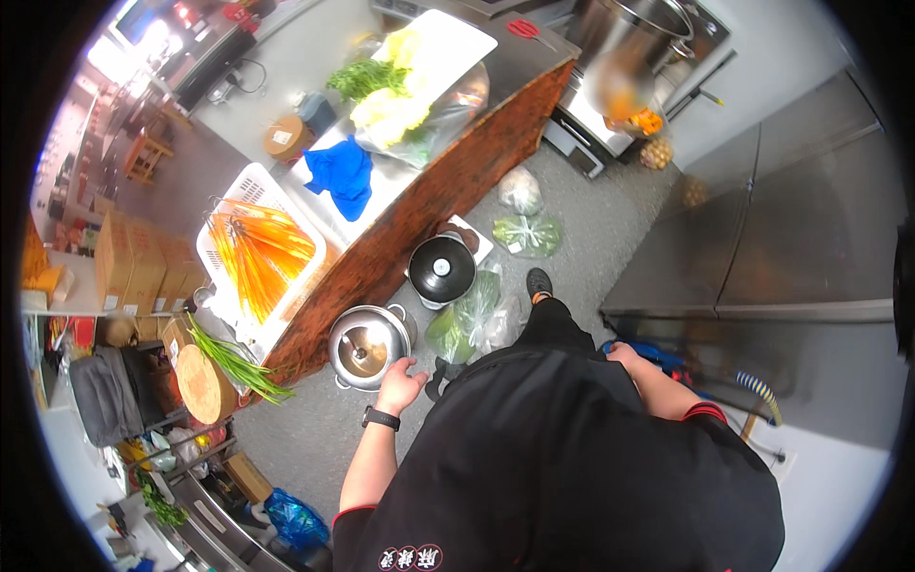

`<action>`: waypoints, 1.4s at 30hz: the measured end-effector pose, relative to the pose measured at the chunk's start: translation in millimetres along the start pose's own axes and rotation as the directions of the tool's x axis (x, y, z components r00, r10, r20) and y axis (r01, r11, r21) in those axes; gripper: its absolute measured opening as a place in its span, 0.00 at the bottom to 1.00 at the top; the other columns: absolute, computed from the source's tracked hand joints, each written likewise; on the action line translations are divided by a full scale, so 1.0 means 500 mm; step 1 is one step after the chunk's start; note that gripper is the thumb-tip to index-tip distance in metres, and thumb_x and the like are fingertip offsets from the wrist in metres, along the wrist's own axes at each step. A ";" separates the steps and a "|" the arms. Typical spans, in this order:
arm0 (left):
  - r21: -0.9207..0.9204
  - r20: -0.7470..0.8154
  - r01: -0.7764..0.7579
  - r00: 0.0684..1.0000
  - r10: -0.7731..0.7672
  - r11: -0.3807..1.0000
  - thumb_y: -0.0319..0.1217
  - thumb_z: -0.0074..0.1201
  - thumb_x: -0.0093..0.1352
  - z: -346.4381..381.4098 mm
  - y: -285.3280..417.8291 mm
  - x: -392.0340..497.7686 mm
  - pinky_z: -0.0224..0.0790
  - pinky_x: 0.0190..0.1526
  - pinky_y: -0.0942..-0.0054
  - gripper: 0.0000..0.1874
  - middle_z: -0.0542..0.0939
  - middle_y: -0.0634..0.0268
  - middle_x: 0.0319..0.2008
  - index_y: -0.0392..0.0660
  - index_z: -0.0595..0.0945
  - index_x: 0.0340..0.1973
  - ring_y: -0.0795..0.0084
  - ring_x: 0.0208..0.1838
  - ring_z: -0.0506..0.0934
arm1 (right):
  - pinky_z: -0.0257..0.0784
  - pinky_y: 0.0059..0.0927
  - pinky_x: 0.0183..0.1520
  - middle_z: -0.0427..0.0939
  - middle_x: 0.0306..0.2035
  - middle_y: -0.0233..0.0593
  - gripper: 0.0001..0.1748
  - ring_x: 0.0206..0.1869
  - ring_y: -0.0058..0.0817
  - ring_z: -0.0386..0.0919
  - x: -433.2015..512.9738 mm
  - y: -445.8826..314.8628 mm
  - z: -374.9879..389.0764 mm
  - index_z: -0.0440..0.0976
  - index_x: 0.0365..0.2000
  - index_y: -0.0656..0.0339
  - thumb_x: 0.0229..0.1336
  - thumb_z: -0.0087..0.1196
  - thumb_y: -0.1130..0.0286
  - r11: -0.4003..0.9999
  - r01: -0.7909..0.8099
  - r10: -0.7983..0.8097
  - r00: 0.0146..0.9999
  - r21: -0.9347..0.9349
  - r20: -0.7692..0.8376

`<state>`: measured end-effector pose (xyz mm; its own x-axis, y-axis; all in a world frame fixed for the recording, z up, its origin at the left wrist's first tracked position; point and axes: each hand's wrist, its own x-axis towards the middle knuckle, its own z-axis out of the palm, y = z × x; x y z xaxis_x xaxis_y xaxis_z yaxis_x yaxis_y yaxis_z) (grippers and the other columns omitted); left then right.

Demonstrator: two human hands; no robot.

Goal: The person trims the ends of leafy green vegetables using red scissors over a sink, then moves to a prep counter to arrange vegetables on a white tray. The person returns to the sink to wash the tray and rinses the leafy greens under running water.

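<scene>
With its fingers apart, my left hand hovers in view near a lidded steel pot on the floor, holding nothing. My right hand hangs beside my hip, partly hidden; something blue shows by its fingers, and I cannot tell whether it is held. A second pot with a dark lid sits beside the counter. Plastic bags of green vegetables lie between the pots and my feet. On the counter are a blue cloth, leafy greens and a white basket of orange strips on skewers.
A wooden-sided counter runs diagonally ahead. Large steel cabinet doors stand at the right. Another vegetable bag lies on the floor. At left are a round wooden chopping block, long green stalks and cardboard boxes.
</scene>
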<state>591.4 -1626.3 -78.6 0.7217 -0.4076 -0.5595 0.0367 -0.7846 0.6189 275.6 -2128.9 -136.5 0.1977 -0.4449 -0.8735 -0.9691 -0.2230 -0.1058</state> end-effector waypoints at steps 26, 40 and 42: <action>-0.919 0.171 0.086 0.966 -0.193 -0.385 0.47 0.42 0.80 -0.190 0.999 0.930 0.78 0.58 0.50 0.27 0.82 0.46 0.54 0.32 0.73 0.58 0.50 0.56 0.82 | 0.82 0.56 0.31 0.77 0.50 0.46 0.35 0.35 0.38 0.78 0.297 -0.036 -0.668 0.67 0.64 0.61 0.60 0.66 0.60 0.917 -0.140 0.142 0.990 0.373 0.021; -0.978 0.210 0.210 0.976 -0.049 0.000 0.36 0.43 0.78 -0.185 0.793 0.396 0.87 0.38 0.57 0.19 0.87 0.45 0.42 0.32 0.77 0.53 0.54 0.37 0.88 | 0.80 0.43 0.26 0.84 0.47 0.52 0.44 0.38 0.41 0.85 0.196 -0.334 -0.526 0.65 0.69 0.66 0.56 0.67 0.60 0.956 0.272 -0.269 0.962 0.110 -0.037; -0.964 0.218 0.230 0.971 -0.097 0.134 0.33 0.43 0.78 -0.186 0.737 0.288 0.88 0.34 0.57 0.21 0.86 0.43 0.45 0.30 0.72 0.59 0.52 0.38 0.88 | 0.81 0.42 0.29 0.84 0.46 0.52 0.43 0.37 0.38 0.85 0.168 -0.417 -0.505 0.65 0.68 0.67 0.56 0.67 0.59 0.898 0.439 -0.432 0.894 0.036 -0.117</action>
<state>773.1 -1931.0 120.1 0.5468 -0.4214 -0.7235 0.8370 0.2517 0.4859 531.4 -2339.0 -67.8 0.6130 -0.4026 -0.6798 -0.7886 -0.3646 -0.4952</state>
